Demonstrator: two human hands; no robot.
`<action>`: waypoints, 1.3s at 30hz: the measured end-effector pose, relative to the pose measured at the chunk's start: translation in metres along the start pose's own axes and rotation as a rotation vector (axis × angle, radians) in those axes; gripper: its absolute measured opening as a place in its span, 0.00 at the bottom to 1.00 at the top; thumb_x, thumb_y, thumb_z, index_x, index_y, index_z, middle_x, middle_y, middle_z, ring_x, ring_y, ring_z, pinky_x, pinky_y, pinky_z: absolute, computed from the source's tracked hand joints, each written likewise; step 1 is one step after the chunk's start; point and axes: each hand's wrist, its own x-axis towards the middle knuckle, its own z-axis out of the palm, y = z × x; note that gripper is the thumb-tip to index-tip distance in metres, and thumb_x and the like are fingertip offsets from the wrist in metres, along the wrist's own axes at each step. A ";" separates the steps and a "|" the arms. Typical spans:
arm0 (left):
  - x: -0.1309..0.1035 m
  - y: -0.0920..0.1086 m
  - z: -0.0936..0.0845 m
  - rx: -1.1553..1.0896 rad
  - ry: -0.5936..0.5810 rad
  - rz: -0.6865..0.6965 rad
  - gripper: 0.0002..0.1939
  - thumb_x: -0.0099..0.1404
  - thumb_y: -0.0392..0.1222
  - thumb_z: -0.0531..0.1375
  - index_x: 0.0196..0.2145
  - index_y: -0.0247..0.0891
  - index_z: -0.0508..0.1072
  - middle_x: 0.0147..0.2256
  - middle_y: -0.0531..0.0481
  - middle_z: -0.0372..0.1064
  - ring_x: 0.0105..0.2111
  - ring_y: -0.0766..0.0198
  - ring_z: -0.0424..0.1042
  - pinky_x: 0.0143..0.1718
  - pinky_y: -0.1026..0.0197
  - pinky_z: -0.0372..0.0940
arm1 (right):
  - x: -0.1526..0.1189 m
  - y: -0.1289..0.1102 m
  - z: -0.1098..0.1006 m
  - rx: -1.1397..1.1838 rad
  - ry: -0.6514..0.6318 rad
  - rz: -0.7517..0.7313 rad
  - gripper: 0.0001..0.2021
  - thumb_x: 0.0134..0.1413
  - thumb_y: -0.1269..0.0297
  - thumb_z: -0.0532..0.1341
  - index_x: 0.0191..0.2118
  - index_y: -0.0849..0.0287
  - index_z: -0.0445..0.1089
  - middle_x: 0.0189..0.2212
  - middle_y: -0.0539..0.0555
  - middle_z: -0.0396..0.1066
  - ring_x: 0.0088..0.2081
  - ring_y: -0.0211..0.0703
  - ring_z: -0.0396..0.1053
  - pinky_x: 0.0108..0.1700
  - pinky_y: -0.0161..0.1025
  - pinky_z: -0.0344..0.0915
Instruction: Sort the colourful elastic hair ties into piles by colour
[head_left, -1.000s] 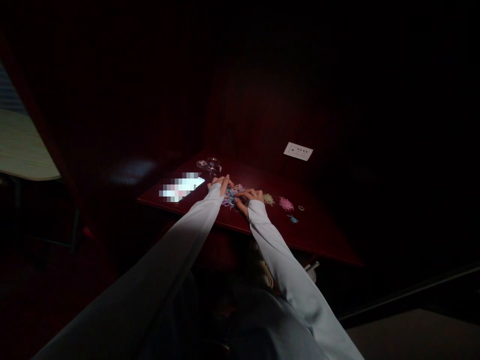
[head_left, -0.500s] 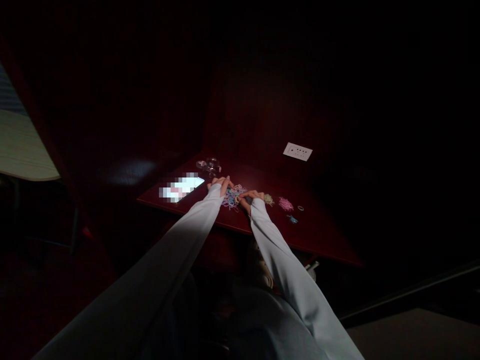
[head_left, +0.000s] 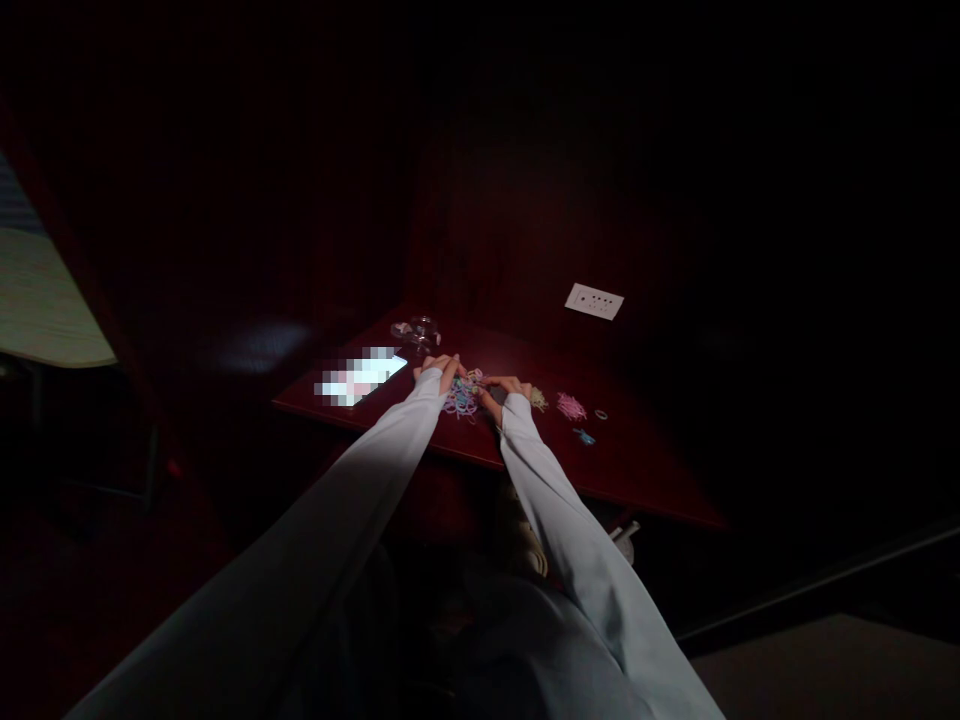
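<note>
A mixed pile of small coloured elastic hair ties [head_left: 461,402], mostly purple with some blue and pink, lies on the dark red table [head_left: 480,448]. My left hand [head_left: 438,368] rests against the pile's left edge, fingers bent loosely and somewhat apart; no hair tie is clearly held in it. At the pile's right side is my right hand [head_left: 511,392], its thumb and forefinger spread with nothing plainly between them. Just beyond its knuckles sits a bunch of pale yellow hair ties [head_left: 538,399], partly hidden. Farther right are a pink bunch [head_left: 571,406] and a small blue bunch [head_left: 584,437].
A lit phone [head_left: 364,377], its screen blurred out, lies left of my hands. Behind it stands a clear container [head_left: 424,331] with a lid-like piece beside it. One single hair tie [head_left: 601,414] lies at the right. A white socket plate [head_left: 594,301] is on the back wall.
My right thumb and forefinger have moved apart; a pale yellowish hair tie showed at their tips before. My left hand has barely moved.
</note>
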 end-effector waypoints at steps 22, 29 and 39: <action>0.004 -0.009 0.006 0.005 0.037 0.046 0.24 0.76 0.41 0.46 0.25 0.41 0.73 0.42 0.47 0.80 0.52 0.54 0.71 0.63 0.46 0.55 | 0.011 -0.002 0.002 0.032 0.027 0.091 0.13 0.58 0.51 0.65 0.39 0.53 0.83 0.42 0.56 0.78 0.48 0.52 0.65 0.53 0.45 0.58; 0.002 -0.003 0.004 0.018 0.032 0.007 0.24 0.76 0.42 0.46 0.25 0.41 0.74 0.44 0.48 0.80 0.54 0.54 0.70 0.64 0.47 0.54 | -0.005 -0.009 -0.004 -0.024 0.057 -0.025 0.11 0.63 0.54 0.64 0.41 0.49 0.83 0.42 0.55 0.75 0.48 0.51 0.62 0.54 0.46 0.57; 0.001 -0.005 0.005 0.000 0.042 0.018 0.25 0.76 0.42 0.46 0.24 0.41 0.73 0.42 0.48 0.80 0.53 0.55 0.70 0.64 0.48 0.53 | -0.016 -0.020 -0.012 -0.217 -0.085 -0.068 0.07 0.61 0.54 0.68 0.39 0.47 0.83 0.45 0.54 0.73 0.50 0.52 0.59 0.53 0.47 0.53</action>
